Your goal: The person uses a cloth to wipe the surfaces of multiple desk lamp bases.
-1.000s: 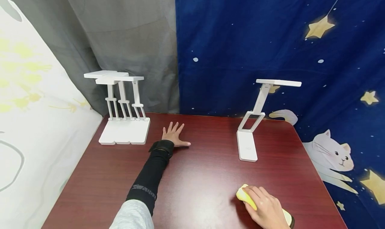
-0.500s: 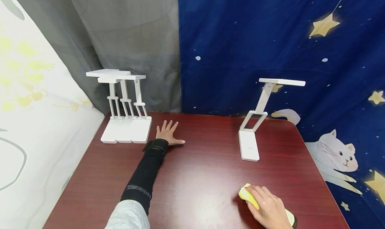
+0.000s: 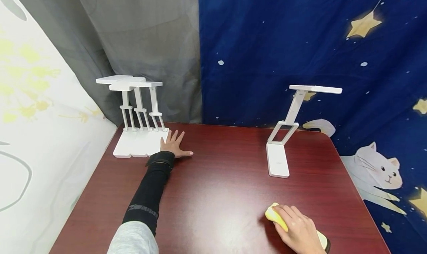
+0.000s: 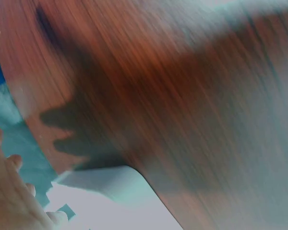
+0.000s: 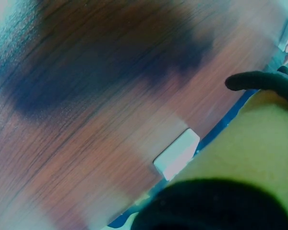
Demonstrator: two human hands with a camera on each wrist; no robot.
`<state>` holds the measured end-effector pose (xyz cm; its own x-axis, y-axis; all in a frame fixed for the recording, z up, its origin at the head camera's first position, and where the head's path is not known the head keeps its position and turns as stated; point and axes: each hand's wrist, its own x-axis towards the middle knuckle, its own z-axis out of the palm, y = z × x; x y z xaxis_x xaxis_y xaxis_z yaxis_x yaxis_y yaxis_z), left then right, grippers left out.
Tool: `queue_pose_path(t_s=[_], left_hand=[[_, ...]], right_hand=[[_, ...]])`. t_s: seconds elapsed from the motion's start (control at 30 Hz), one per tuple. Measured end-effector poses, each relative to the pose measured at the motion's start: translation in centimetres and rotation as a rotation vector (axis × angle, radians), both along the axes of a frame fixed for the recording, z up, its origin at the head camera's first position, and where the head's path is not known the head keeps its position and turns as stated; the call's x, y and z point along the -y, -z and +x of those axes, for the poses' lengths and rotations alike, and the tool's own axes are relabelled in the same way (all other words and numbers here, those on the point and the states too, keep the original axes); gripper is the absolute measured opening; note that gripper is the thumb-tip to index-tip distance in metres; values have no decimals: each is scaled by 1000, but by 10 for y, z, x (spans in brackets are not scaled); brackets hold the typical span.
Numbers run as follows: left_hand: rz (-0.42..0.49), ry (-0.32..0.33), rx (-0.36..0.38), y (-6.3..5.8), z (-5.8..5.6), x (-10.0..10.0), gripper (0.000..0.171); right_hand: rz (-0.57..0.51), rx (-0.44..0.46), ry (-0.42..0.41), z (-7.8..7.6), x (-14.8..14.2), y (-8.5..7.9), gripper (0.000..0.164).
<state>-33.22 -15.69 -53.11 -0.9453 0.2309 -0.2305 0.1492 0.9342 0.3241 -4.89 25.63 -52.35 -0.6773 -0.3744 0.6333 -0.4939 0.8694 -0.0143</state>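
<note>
My left hand (image 3: 173,144), fingers spread, is beside three white folding desk lamps (image 3: 138,143) at the table's left back. Its fingers overlap the right edge of the nearest base. In the left wrist view its fingers (image 4: 12,187) are over that white base (image 4: 120,196), with a shadow on the wood. My right hand (image 3: 297,228) grips a yellow and cream handheld thing (image 3: 276,219) low over the table's right front; I cannot tell its kind. In the right wrist view the yellow thing (image 5: 230,148) fills the lower right, with black parts on it.
A fourth white folding lamp (image 3: 277,160) stands alone at the right back, its head (image 3: 315,89) raised. The dark red wooden table (image 3: 213,187) ends at a grey curtain (image 3: 156,35) and a blue star-patterned curtain (image 3: 253,54). A white patterned cloth (image 3: 36,165) hangs at left.
My left hand has slid left across the table to the base of the nearest lamp in the group, fingers still spread. My right hand keeps its grip on the yellow thing, nearly still.
</note>
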Motion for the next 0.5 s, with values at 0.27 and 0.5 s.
queue_pose_path(t_s=[0.27, 0.5], left_hand=[[15, -18, 12, 0, 2, 21, 108], [8, -38, 16, 2, 3, 37, 109]], right_hand=[[3, 13, -3, -1, 1, 0, 49], [2, 15, -16, -2, 2, 0, 53]])
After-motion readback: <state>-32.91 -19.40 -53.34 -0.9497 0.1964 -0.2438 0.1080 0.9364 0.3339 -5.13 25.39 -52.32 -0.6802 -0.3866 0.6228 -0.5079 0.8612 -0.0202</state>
